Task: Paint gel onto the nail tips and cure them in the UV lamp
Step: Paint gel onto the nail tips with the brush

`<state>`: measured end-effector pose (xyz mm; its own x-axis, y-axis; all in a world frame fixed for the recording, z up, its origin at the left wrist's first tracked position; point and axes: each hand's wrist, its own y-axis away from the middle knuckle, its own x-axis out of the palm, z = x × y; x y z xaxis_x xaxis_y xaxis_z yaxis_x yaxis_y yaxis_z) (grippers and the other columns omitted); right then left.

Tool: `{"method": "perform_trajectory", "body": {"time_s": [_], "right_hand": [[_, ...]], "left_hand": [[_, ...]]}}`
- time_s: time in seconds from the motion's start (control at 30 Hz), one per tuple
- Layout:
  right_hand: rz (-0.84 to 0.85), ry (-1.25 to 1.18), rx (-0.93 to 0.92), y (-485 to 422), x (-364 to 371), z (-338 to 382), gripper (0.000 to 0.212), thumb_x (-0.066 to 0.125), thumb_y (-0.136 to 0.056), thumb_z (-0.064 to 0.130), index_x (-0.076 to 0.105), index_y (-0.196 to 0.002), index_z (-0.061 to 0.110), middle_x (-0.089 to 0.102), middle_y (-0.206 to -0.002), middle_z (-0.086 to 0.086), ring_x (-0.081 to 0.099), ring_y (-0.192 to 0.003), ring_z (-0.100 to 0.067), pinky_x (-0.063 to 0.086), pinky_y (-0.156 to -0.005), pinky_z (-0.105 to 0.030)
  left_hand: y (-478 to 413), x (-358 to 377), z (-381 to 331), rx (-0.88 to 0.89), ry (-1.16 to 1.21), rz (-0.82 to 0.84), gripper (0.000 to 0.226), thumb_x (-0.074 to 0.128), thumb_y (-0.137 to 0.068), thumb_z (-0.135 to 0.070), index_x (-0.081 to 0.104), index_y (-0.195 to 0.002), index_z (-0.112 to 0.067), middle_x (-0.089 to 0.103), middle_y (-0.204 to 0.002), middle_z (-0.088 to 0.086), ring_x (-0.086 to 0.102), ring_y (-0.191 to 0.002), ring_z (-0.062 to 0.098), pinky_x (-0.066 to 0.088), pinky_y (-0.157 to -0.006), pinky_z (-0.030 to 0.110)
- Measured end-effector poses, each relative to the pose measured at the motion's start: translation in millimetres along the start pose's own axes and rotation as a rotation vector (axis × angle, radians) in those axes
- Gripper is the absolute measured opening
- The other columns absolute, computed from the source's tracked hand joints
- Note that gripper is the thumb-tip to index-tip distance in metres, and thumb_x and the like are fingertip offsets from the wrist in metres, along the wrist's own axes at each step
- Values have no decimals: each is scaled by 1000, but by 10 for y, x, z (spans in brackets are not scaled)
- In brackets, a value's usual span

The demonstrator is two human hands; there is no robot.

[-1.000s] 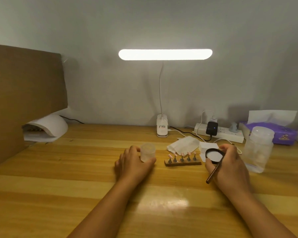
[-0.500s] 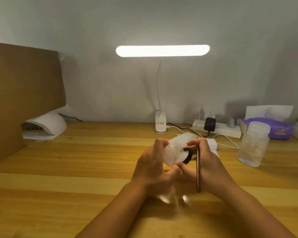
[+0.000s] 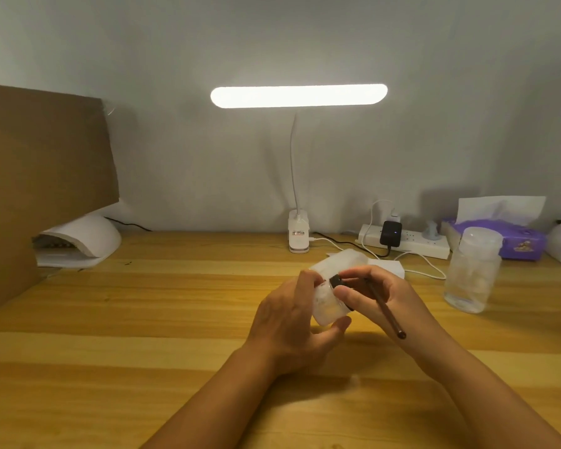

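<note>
Head view: frosted jar, raised over counter centre, in left hand grip; right hand grips black lid and brush; UV lamp at 10 o'clock.

Left hand: raised above the tabletop, back to the camera, fingers curled toward two o'clock, thumb tip extended beneath, clamped around something small. Bare left forearm runs in from seven o'clock.

Right hand: level with the left, just beside it, thumb and forefinger pinched toward nine o'clock, remaining fingers folded. Bare right forearm enters from five o'clock. The two sets of fingertips nearly meet.
</note>
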<state>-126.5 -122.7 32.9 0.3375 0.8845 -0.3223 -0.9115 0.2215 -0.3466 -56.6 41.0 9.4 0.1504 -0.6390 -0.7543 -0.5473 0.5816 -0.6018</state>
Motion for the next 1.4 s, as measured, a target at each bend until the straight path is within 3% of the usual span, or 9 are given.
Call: {"method": "perform_trajectory", "body": {"time_s": [0.13,0.3,0.57,0.77,1.0,1.1,1.23,1.3,1.4], "right_hand": [[-18,16,-3,-7,-26,-33,42,67,-61,60,64,-98,40,67,-90,34,62,-92,14,49,-66,-6],[-40,72,-37,-13,15,-64,34,61,-68,58,63,-98,42,66,-89,34,58,-95,17,50,-68,-8],[-104,109,-50,-30,89,-87,38,60,-65,63,58,-100,46,63,-96,28,57,-92,18,50,-66,-7],[-95,194,-55,-69,86,-123,44,53,-59,74,59,-92,47,64,-92,27,61,-90,4,49,-64,-9],[-172,461,-158,-23,15,-96,51,33,-66,79,60,-85,40,59,-80,27,60,-76,2,50,-65,-15],[-236,516,-81,4,28,-110,65,26,-71,80,66,-82,29,65,-78,17,61,-74,-7,57,-67,-31],[-262,625,65,23,52,-113,59,29,-86,68,73,-90,29,63,-77,13,55,-70,-7,57,-68,-33],[-250,583,13,16,39,-100,56,31,-86,72,69,-86,31,62,-76,17,57,-70,-6,57,-67,-33],[-221,291,-93,-32,-6,-67,47,44,-75,80,59,-82,36,65,-79,19,64,-78,-6,58,-68,-30]], "left_hand": [[-15,5,-14,34,-32,25,57,52,-85,-69,43,-117,-22,55,-99,-6,43,-76,6,25,-55,8],[-17,-3,-27,15,-23,44,54,38,-85,-75,44,-110,-27,48,-88,-14,44,-70,5,25,-52,10],[-14,-17,-44,7,-12,44,45,35,-85,-75,37,-101,-34,46,-86,-16,41,-68,4,26,-51,11],[-15,21,-7,79,-31,26,59,33,-85,-77,49,-112,-26,61,-99,-8,51,-81,6,36,-60,16],[-47,-8,-73,228,-133,-97,56,53,-84,-64,63,-111,-16,68,-99,-2,59,-82,15,44,-63,22],[-52,-7,-85,272,-183,-123,57,57,-83,-62,64,-112,-13,68,-100,0,61,-83,17,50,-67,27],[-39,16,-108,334,-229,-143,57,71,-78,-59,66,-109,-12,69,-98,1,63,-82,17,52,-69,26],[-43,14,-130,328,-222,-121,57,66,-80,-60,66,-110,-11,70,-98,1,64,-82,17,52,-68,25],[-45,-15,-195,189,-65,-68,63,51,-84,-65,61,-120,-14,67,-105,-1,61,-91,13,42,-71,17]]}}
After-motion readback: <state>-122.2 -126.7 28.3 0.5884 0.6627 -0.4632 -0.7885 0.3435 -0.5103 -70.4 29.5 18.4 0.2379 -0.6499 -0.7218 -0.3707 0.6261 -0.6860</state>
